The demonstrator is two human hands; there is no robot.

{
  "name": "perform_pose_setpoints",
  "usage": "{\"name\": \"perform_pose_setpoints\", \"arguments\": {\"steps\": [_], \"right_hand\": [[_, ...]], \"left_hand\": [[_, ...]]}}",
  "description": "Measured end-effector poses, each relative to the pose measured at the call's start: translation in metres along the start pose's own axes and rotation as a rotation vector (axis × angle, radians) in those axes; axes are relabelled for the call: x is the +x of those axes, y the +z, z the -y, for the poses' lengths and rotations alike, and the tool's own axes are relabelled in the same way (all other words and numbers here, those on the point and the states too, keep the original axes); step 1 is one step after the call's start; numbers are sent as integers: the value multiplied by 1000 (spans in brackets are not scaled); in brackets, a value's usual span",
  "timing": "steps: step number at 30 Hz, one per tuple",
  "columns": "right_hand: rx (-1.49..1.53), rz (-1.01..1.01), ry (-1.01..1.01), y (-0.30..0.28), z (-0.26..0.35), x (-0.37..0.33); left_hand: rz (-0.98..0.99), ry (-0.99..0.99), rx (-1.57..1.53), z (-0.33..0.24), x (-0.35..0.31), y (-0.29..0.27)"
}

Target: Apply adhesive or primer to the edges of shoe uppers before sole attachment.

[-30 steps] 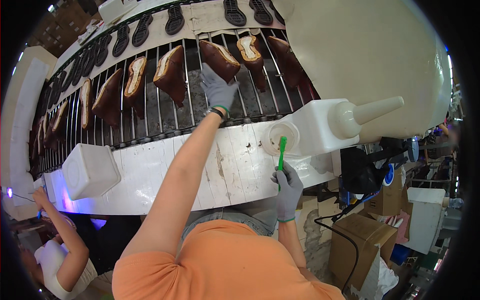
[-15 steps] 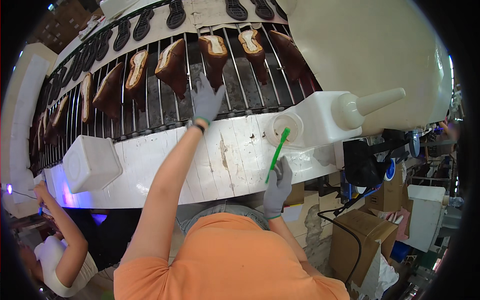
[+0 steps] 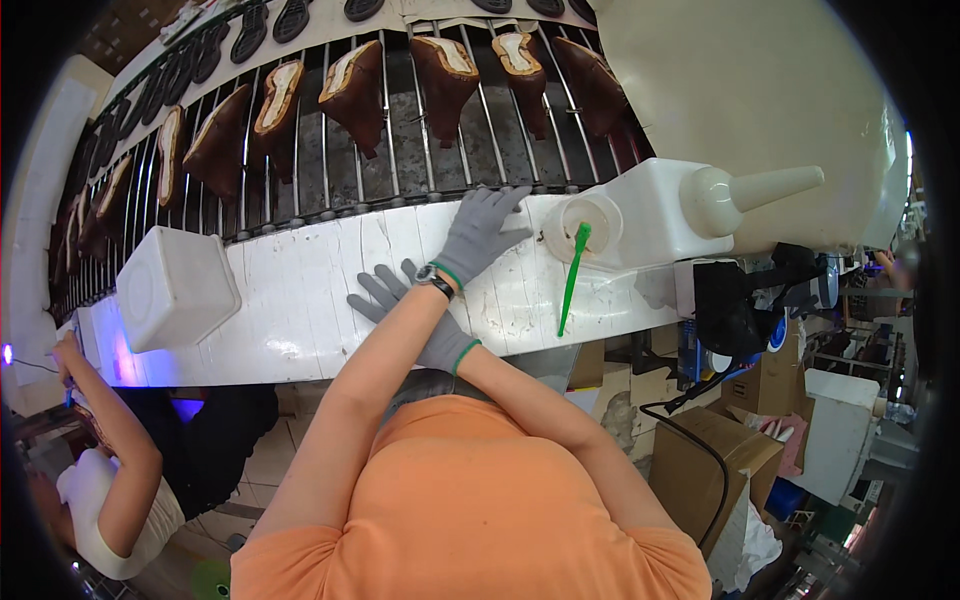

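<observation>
My left hand (image 3: pixel 482 238), in a grey glove, lies with fingers extended near the conveyor-side edge of the white ledge (image 3: pixel 290 300). My right forearm crosses beneath the left one, and my gloved right hand (image 3: pixel 430 345) is spread over the ledge to its left, partly hidden by the left wrist. Neither hand holds anything. A green brush (image 3: pixel 571 285) leans with one end in a round translucent cup (image 3: pixel 602 215), its handle over the ledge. Beyond, brown leather shoe uppers (image 3: pixel 352 105) lie sole side up on the metal-rod conveyor (image 3: pixel 405 150).
A white square container (image 3: pixel 175 290) stands on the ledge at left. A large white bottle with a long nozzle (image 3: pixel 665 215) lies beside the cup. Black soles (image 3: pixel 250 35) line the far shelf. Another person (image 3: pixel 120 490) works at lower left; cardboard boxes (image 3: pixel 715 470) stand at right.
My right hand has let go of the green brush, now leaning in the cup, and crossed left under my left arm. My left hand has drawn back from the uppers, moving right.
</observation>
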State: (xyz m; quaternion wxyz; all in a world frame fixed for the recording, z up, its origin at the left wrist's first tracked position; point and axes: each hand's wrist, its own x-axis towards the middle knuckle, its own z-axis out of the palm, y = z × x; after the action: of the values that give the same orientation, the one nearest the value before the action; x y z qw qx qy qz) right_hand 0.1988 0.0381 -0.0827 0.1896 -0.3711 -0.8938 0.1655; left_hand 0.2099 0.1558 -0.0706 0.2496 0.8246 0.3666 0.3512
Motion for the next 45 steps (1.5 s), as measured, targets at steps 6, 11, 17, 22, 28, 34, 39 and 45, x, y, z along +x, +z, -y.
{"name": "perform_pose_setpoints", "arguments": {"steps": [6, 11, 17, 22, 28, 34, 39, 45], "right_hand": [[7, 90, 25, -2, -1, 2], [61, 109, 34, -5, 0, 0], [74, 111, 37, -6, 1, 0], [116, 103, 36, -2, -2, -2], [90, 114, 12, 4, -3, -3], [55, 60, -24, 3, -2, -1], [49, 14, -45, -3, -4, -3], [58, 114, -2, 1, -5, -4]], "left_hand": [[132, 62, -20, 12, -12, 3], [82, 0, -86, 10, -11, 5], [69, 13, -8, 9, -12, 4], [122, -162, -221, 6, -12, 1], [131, 112, 64, 0, -21, -5], [209, 111, 221, -8, -23, -2], [202, 68, 311, -16, -22, 5], [243, -85, 4, -9, -23, 2]]}}
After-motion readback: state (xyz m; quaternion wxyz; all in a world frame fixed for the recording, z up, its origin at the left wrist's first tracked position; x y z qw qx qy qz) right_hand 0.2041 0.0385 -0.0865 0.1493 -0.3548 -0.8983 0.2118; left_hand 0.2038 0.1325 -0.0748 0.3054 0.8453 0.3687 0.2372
